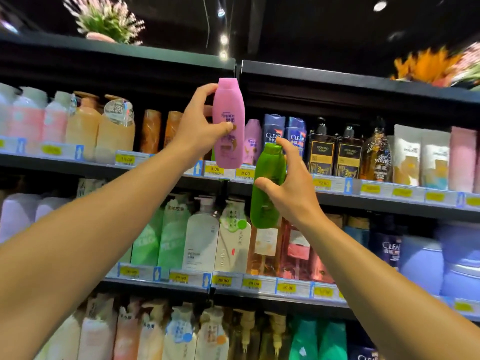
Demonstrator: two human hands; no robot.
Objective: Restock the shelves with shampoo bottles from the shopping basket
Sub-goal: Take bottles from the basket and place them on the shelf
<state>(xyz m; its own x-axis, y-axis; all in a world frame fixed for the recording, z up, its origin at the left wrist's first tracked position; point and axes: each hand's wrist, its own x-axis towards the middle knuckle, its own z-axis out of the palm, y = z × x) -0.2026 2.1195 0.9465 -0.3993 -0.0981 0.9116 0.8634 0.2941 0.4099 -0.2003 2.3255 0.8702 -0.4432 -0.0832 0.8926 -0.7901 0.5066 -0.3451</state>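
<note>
Left hand (200, 126) fingers clamped on pink bottle (229, 123), right hand (291, 188) fingers clamped on green bottle (267, 185), both raised upright before the upper shelf (337, 183), apparently for placement.

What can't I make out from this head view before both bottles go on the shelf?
- Shopping basket: not in the head view at all.
- Green bottle label: faces away; right hand covers its side.
- Pink bottle label: partly under the left hand thumb.
- Shelf gap behind the pink bottle: hidden by it.
- Price tags: most blurred.
</note>
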